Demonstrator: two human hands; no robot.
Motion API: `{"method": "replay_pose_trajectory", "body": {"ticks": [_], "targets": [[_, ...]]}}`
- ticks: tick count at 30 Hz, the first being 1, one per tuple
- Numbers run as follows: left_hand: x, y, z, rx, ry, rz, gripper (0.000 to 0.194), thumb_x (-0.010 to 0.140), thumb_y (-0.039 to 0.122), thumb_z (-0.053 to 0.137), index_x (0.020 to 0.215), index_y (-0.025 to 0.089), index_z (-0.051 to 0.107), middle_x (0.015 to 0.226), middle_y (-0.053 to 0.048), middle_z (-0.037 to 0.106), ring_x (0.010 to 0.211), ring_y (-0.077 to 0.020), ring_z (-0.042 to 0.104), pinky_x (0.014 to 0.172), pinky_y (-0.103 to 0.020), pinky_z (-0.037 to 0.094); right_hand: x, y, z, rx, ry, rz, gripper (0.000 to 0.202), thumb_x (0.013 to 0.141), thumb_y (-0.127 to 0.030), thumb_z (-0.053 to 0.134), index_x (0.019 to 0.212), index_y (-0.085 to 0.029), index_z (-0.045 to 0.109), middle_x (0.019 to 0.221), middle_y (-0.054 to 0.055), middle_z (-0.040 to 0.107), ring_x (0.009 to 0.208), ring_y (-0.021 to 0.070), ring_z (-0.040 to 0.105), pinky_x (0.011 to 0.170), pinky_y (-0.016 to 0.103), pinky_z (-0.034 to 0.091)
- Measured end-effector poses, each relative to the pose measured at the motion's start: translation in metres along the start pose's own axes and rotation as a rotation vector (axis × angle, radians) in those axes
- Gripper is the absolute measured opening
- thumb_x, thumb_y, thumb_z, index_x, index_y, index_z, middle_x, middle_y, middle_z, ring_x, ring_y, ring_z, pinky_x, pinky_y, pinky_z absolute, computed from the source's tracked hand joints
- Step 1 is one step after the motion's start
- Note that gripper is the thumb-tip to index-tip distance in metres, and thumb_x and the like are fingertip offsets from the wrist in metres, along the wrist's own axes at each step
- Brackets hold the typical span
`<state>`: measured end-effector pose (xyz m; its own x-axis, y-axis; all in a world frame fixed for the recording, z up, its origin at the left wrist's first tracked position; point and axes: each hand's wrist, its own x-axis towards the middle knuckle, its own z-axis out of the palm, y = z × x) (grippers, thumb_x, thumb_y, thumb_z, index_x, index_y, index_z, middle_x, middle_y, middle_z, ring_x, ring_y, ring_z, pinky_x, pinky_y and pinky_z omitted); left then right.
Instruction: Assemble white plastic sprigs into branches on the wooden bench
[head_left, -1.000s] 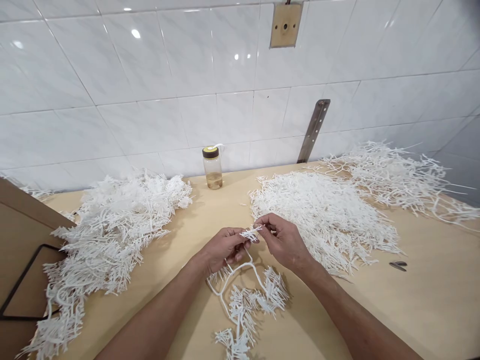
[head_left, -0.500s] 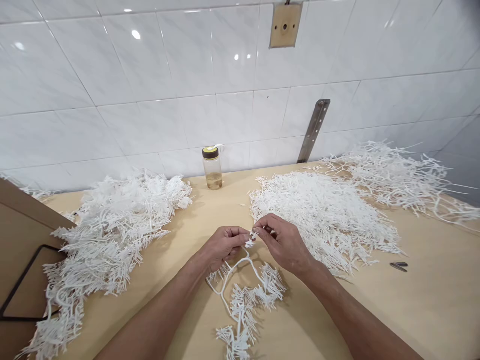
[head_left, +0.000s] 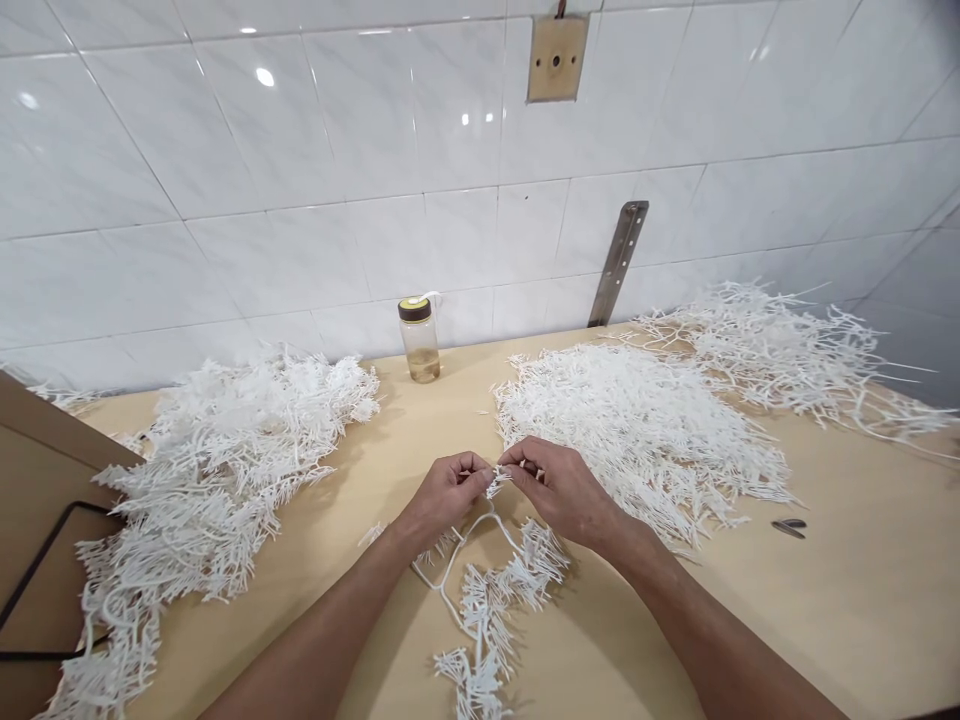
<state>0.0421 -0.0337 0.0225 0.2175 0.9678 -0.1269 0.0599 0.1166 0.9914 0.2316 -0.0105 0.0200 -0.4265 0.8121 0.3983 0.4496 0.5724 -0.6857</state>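
Note:
A white artificial branch (head_left: 480, 610) with feathery sprigs and bare forked stems lies in front of me, its top end raised between my hands. My left hand (head_left: 448, 490) pinches that end with thumb and forefinger. Close against it, my right hand (head_left: 551, 488) is closed in a pinch at the same small white sprig (head_left: 495, 483). The fingertips hide exactly how the sprig sits in them. Just beyond my right hand spreads a heap of loose white sprigs (head_left: 637, 430).
At left, a pile of white branches (head_left: 232, 450) lies beside a brown box (head_left: 45, 500) with a black handle. A bottle (head_left: 421, 345) stands near the tiled wall. Thin bare white stems (head_left: 780, 350) are heaped at back right. Small thread snips (head_left: 790, 528) lie on the table at right.
The view has shifted slightly. My hands have stayed pinched together at the branch's top end, with small shifts of the fingers.

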Motion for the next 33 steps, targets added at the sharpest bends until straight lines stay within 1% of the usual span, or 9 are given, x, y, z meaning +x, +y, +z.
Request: {"method": "replay_pose_trajectory", "body": {"ticks": [4, 8, 13, 17, 20, 25, 28, 31, 33], "targets": [[0.001, 0.0, 0.0, 0.134, 0.009, 0.084, 0.039, 0.077, 0.053, 0.066, 0.073, 0.015, 0.059, 0.059, 0.004, 0.046, 0.053, -0.008, 0.035, 0.05, -0.022, 0.026, 0.0, 0.0, -0.002, -0.021, -0.022, -0.01, 0.013, 0.092, -0.021, 0.054, 0.089, -0.02, 0.066, 0.083, 0.002, 0.068, 0.071, 0.0152, 0.06, 0.063, 0.029, 0.046], [0.001, 0.001, -0.002, 0.217, -0.043, 0.107, 0.036, 0.078, 0.05, 0.065, 0.07, 0.015, 0.058, 0.064, 0.002, 0.05, 0.06, -0.0103, 0.041, 0.056, -0.023, 0.032, -0.001, -0.002, -0.003, -0.05, -0.028, -0.029, 0.014, 0.092, -0.02, 0.052, 0.086, -0.02, 0.064, 0.081, 0.002, 0.067, 0.069, 0.015, 0.059, 0.062, 0.028, 0.045], [-0.001, 0.004, -0.003, 0.141, -0.085, 0.028, 0.041, 0.077, 0.055, 0.067, 0.07, 0.016, 0.055, 0.059, 0.005, 0.042, 0.051, -0.0073, 0.033, 0.048, -0.022, 0.025, -0.001, -0.003, -0.001, -0.097, -0.041, -0.044, 0.016, 0.094, -0.019, 0.049, 0.088, -0.02, 0.064, 0.085, 0.004, 0.067, 0.073, 0.016, 0.06, 0.064, 0.029, 0.046], [-0.002, 0.004, -0.002, 0.061, -0.084, 0.008, 0.039, 0.076, 0.053, 0.069, 0.071, 0.016, 0.055, 0.056, 0.006, 0.04, 0.047, -0.0057, 0.029, 0.046, -0.022, 0.021, -0.001, 0.0, -0.001, -0.083, -0.05, -0.047, 0.018, 0.095, -0.018, 0.049, 0.094, -0.019, 0.067, 0.09, 0.005, 0.07, 0.078, 0.0176, 0.064, 0.07, 0.032, 0.049], [-0.003, 0.005, -0.001, 0.063, -0.092, 0.001, 0.035, 0.076, 0.048, 0.068, 0.07, 0.017, 0.054, 0.056, 0.006, 0.039, 0.047, -0.0057, 0.029, 0.047, -0.022, 0.022, -0.001, 0.002, -0.003, -0.099, -0.077, -0.077, 0.019, 0.095, -0.017, 0.049, 0.094, -0.02, 0.068, 0.091, 0.005, 0.071, 0.083, 0.0187, 0.065, 0.075, 0.034, 0.05], [-0.002, 0.006, -0.001, 0.107, -0.121, -0.013, 0.034, 0.078, 0.047, 0.066, 0.068, 0.018, 0.05, 0.058, 0.007, 0.037, 0.048, -0.006, 0.029, 0.047, -0.023, 0.021, -0.002, -0.001, 0.0, -0.136, -0.075, -0.094, 0.02, 0.094, -0.014, 0.048, 0.092, -0.02, 0.067, 0.089, 0.005, 0.07, 0.079, 0.0179, 0.064, 0.072, 0.032, 0.048], [-0.004, 0.005, 0.001, 0.099, -0.13, -0.009, 0.034, 0.078, 0.046, 0.065, 0.067, 0.019, 0.048, 0.056, 0.007, 0.036, 0.047, -0.0062, 0.029, 0.047, -0.023, 0.022, 0.0, 0.002, 0.009, -0.2, 0.006, -0.087, 0.019, 0.094, -0.014, 0.047, 0.089, -0.019, 0.064, 0.085, 0.005, 0.068, 0.074, 0.0178, 0.062, 0.068, 0.031, 0.046], [-0.005, 0.002, 0.005, 0.095, -0.171, 0.02, 0.034, 0.078, 0.047, 0.067, 0.069, 0.018, 0.051, 0.056, 0.005, 0.041, 0.048, -0.0072, 0.034, 0.049, -0.023, 0.027, 0.004, 0.009, 0.013, -0.277, 0.189, -0.042, 0.018, 0.093, -0.015, 0.046, 0.082, -0.019, 0.061, 0.08, 0.006, 0.065, 0.072, 0.0186, 0.06, 0.065, 0.031, 0.045], [-0.004, -0.002, 0.008, 0.111, -0.16, 0.064, 0.036, 0.078, 0.049, 0.066, 0.07, 0.017, 0.053, 0.06, 0.003, 0.046, 0.053, -0.0086, 0.039, 0.052, -0.023, 0.031, 0.005, 0.014, 0.011, -0.281, 0.31, -0.022, 0.016, 0.091, -0.016, 0.048, 0.081, -0.019, 0.06, 0.08, 0.006, 0.064, 0.072, 0.0188, 0.059, 0.067, 0.031, 0.045]]}}
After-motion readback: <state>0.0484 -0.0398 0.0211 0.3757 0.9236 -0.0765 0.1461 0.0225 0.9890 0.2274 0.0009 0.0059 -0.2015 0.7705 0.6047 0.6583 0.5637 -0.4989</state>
